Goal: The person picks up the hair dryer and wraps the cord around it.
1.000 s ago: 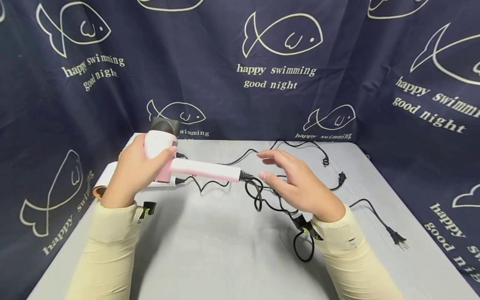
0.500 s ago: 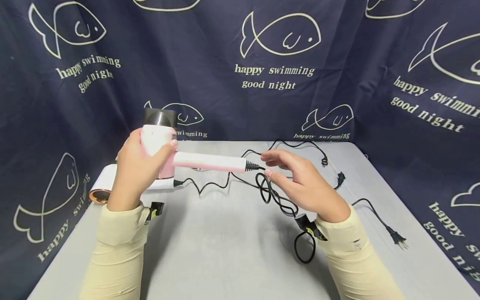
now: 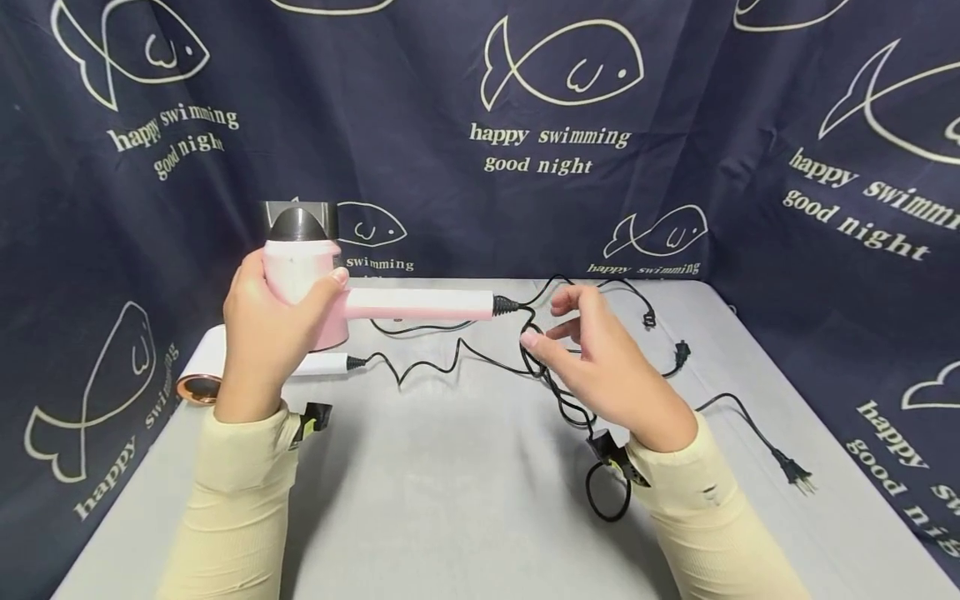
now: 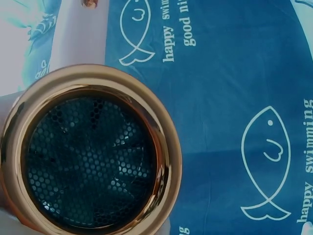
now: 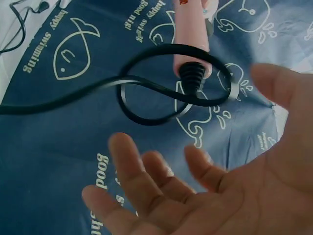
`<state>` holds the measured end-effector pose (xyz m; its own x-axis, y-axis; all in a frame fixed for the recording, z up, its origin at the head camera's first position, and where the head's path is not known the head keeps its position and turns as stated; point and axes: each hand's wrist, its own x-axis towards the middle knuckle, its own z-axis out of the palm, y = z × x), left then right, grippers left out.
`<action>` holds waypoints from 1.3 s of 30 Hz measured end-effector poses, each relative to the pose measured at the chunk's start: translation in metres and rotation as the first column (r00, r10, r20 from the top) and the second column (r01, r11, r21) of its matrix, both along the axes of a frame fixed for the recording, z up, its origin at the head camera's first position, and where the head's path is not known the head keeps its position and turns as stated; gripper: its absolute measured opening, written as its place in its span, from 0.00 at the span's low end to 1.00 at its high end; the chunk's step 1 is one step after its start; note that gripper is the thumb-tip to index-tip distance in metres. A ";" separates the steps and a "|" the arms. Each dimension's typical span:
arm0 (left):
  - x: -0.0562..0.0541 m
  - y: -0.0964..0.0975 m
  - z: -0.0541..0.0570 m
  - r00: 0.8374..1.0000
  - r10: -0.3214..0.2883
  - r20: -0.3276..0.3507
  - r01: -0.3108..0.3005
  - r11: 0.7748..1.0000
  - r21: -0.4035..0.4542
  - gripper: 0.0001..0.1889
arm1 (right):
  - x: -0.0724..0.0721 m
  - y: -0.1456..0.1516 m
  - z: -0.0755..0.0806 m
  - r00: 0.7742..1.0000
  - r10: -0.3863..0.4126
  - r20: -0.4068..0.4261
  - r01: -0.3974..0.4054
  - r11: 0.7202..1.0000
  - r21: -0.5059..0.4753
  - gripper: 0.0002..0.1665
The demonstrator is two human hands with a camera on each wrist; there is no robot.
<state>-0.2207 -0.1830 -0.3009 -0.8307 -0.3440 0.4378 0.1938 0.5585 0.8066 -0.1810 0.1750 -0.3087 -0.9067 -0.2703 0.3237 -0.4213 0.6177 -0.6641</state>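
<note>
Where the grey table (image 3: 450, 508) runs up to its left side, I find a white hair dryer (image 3: 202, 358) with a copper-coloured rim, lying partly behind the left hand (image 3: 258, 333). That hand grips a pink and white hair dryer (image 3: 303, 271) around its barrel, thumb toward the handle. The barrel sits in the palm, its black nozzle (image 3: 300, 221) beyond the fingers and pointing away from the person. My left wrist camera faces its mesh grille (image 4: 93, 161). From the grip, the handle (image 3: 420, 304) reaches level to the right, clear of the hand, and ends in a black cord (image 5: 171, 49) that loops before the right hand (image 3: 611, 367). I see the right hand holding nothing, its fingers spread and slightly bent, just beside the cord. Farther right, three black plugs lie on the table, the nearest plug (image 3: 793, 471) showing its prongs.
</note>
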 end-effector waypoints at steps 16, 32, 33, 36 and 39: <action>0.000 0.005 -0.002 0.999 -0.045 0.008 0.045 0.999 -0.002 0.43 | 0.001 0.000 0.001 0.970 0.187 -0.152 -0.194 0.980 -0.033 0.11; -0.001 0.008 -0.005 0.989 -0.126 0.080 0.130 0.990 -0.048 0.42 | 0.004 0.001 0.008 0.868 0.316 -0.383 -0.345 0.939 -0.007 0.36; 0.000 0.009 -0.004 0.986 -0.134 0.097 0.139 0.989 -0.054 0.42 | 0.004 0.001 0.008 0.873 0.307 -0.379 -0.334 0.943 -0.005 0.37; 0.000 0.010 -0.004 0.982 -0.149 0.117 0.159 0.984 -0.082 0.41 | 0.003 0.001 0.009 0.889 0.275 -0.366 -0.294 0.956 0.003 0.40; -0.001 0.011 -0.005 0.980 -0.175 0.099 0.184 0.979 -0.092 0.39 | 0.003 0.001 0.009 0.892 0.244 -0.381 -0.261 0.965 0.008 0.41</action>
<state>-0.2217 -0.1716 -0.3055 -0.9124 -0.1445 0.3829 0.2270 0.5999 0.7672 -0.1783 0.1763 -0.2996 -0.6187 -0.4523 0.6424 -0.7821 0.4323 -0.4488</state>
